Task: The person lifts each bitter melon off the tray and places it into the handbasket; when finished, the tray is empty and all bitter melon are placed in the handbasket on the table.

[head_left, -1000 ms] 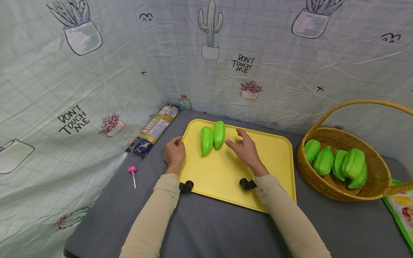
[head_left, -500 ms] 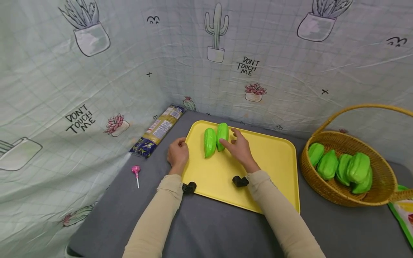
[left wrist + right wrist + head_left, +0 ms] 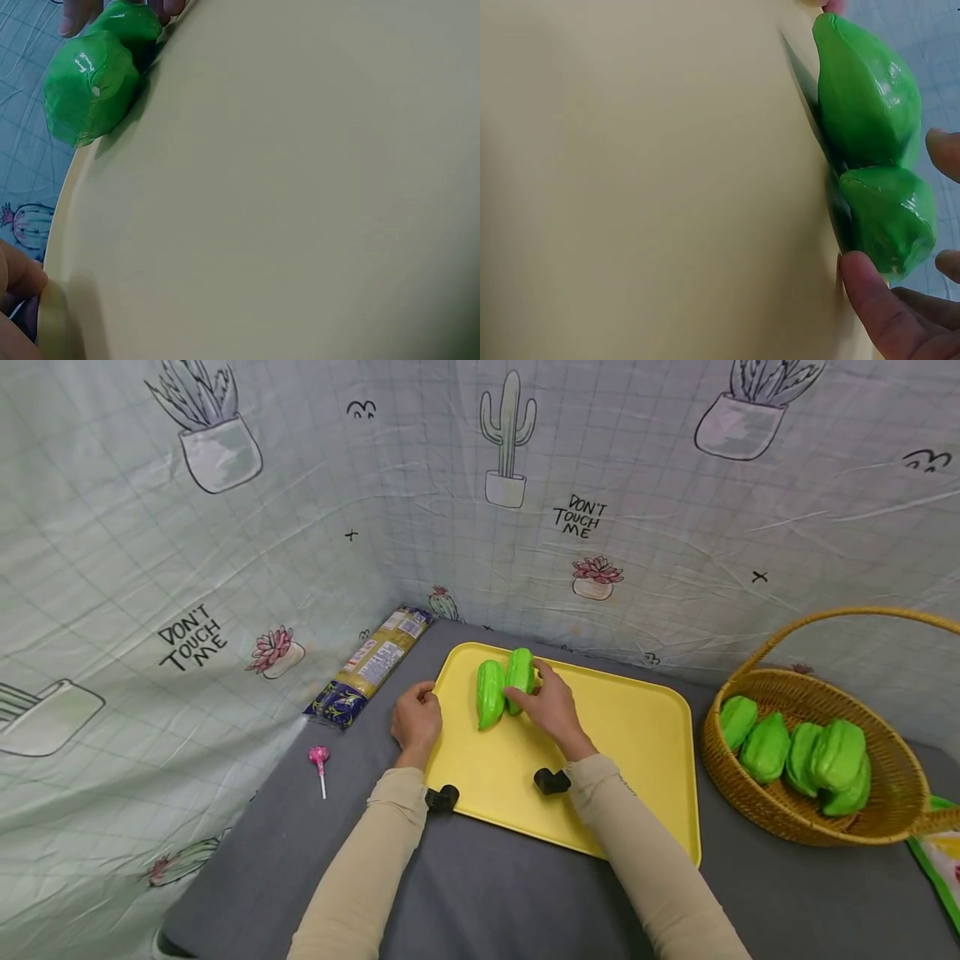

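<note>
Two glossy green star fruits lie side by side at the far left of a yellow tray (image 3: 517, 777). My left hand (image 3: 416, 720) grips the tray's left rim, its fingers curled at the edge. My right hand (image 3: 553, 702) reaches over the tray around the right star fruit (image 3: 519, 670). In the right wrist view the thumb (image 3: 866, 281) is at that fruit's lower end, while the other fingertips (image 3: 943, 150) stand off to its far side with a gap. The left star fruit (image 3: 491, 693) touches its neighbour, with neither hand on it.
A wicker basket (image 3: 738, 797) with a tall handle holds several more star fruits, right of the tray. Left of the tray are a blue and gold packet (image 3: 371, 667) and a pink lollipop (image 3: 319, 755). A green-edged packet (image 3: 933, 877) sits at the far right.
My right hand has moved left across the tray to the right star fruit, thumb and fingers coming around it. My left hand stays on the rim. The head view has shifted slightly.
</note>
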Demonstrator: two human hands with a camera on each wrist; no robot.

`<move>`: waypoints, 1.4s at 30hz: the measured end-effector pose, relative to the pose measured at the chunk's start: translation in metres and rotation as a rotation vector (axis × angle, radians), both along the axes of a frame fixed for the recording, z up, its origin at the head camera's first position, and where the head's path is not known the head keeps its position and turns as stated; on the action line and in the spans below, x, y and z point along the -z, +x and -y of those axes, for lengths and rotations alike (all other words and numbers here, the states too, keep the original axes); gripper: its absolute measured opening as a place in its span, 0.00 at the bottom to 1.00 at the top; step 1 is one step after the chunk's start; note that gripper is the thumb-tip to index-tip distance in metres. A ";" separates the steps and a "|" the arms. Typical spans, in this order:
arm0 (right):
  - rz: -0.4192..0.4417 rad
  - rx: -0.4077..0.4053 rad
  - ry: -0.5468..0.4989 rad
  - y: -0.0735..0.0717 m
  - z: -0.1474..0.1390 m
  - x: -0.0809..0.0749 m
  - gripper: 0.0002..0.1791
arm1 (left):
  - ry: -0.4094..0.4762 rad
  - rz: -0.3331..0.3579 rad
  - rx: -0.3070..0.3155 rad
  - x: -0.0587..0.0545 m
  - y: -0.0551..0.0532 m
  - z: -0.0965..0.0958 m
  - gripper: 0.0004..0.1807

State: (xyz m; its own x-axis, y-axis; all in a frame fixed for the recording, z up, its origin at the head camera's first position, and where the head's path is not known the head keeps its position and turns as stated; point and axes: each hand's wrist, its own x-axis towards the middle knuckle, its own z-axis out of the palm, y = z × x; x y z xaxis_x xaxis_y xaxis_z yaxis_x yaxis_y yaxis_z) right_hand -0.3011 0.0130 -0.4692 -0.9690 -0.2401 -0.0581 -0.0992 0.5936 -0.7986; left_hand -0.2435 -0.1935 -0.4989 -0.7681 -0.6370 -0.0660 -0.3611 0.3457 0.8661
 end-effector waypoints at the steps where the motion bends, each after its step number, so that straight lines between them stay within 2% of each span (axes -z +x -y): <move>1: -0.001 -0.003 0.000 0.000 0.000 0.000 0.47 | -0.001 -0.001 0.000 0.000 0.000 0.000 0.17; 17: -0.029 -0.025 0.044 0.000 0.001 -0.001 0.39 | 0.001 -0.003 0.016 0.000 0.001 -0.001 0.17; 31: -0.009 -0.017 0.001 0.001 0.000 0.001 0.38 | 0.006 -0.012 0.012 -0.001 0.001 -0.001 0.18; 42: -0.014 -0.014 -0.031 0.003 -0.005 -0.004 0.38 | 0.002 -0.002 0.000 -0.001 0.001 -0.002 0.17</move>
